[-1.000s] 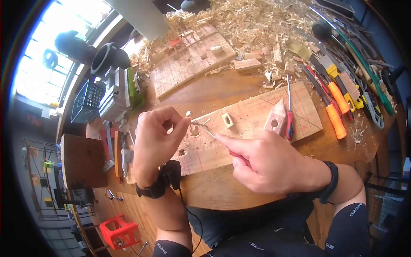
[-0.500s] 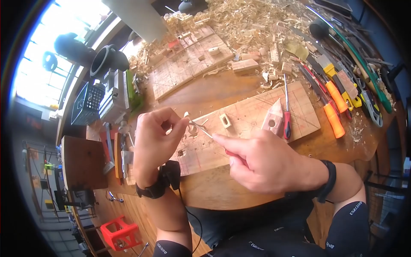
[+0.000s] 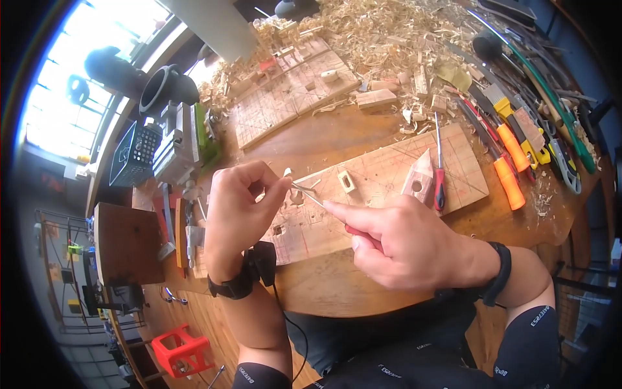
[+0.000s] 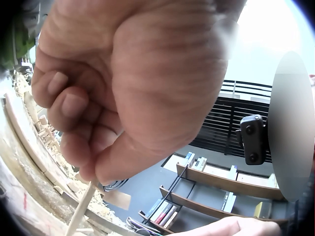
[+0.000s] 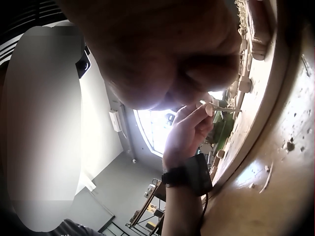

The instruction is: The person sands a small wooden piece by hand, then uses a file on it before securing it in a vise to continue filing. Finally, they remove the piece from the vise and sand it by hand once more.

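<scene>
Between thumb and fingertips, my left hand (image 3: 241, 209) pinches a small pale wooden piece (image 3: 287, 173). A thin wooden stick (image 4: 80, 210) runs down from those fingertips in the left wrist view. My right hand (image 3: 414, 249) grips a tool by its red handle (image 3: 355, 231), mostly hidden in the palm, its index finger lying along the slim metal shaft (image 3: 315, 198). The shaft's far end reaches the left fingertips, over a marked wooden board (image 3: 317, 233). On this board lie a small slotted wooden block (image 3: 346, 182), a pointed wooden piece with a hole (image 3: 418, 179) and a red-and-black screwdriver (image 3: 440, 188).
A second marked board (image 3: 265, 117) lies farther back, beside heaped wood shavings (image 3: 382, 39). Orange-handled tools (image 3: 508, 185) and files line the right side. A vise (image 3: 176, 146) and perforated basket (image 3: 133, 153) stand left. A red stool (image 3: 181, 350) is on the floor.
The view shifts slightly and returns. Both hands keep nearly the same pose, left fingers still pinching and the right still gripping the tool. The things on the board stay put.
</scene>
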The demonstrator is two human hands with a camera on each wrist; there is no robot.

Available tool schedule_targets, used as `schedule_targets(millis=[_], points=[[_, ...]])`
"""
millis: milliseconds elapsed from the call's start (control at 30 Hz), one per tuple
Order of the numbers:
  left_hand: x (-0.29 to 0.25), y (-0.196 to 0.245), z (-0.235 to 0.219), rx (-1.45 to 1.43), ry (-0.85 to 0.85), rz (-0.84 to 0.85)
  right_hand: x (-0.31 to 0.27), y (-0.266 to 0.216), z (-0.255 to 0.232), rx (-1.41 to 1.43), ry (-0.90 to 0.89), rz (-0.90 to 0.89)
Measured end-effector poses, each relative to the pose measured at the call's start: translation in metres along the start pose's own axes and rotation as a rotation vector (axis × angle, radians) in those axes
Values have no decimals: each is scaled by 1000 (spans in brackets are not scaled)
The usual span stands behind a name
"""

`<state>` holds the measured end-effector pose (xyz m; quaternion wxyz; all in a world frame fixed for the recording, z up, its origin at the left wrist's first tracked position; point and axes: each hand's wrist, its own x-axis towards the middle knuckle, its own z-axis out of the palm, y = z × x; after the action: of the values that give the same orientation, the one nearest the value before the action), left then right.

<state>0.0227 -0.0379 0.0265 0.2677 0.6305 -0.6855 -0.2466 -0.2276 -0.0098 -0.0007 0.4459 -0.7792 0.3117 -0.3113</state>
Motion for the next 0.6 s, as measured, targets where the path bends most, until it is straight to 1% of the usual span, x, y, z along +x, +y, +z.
schedule_targets(millis=[67,167,300,367,500,600], points=[[0,-2,-1,40,-1,1,-1,-1,1,-3,-11,23],[0,0,0,-19,-1,0,0,2,-1,-12,-13,3],[0,0,-1,21,-2,4,0,3,0,-38,-27,19],[0,2,-1,-1,-6,-12,1,-1,0,37,43,11],[0,0,-1,64,-3,-10,2,2,0,-18,-7,57],[0,1,0,-20,8,4,3,4,1,-57,3,15]])
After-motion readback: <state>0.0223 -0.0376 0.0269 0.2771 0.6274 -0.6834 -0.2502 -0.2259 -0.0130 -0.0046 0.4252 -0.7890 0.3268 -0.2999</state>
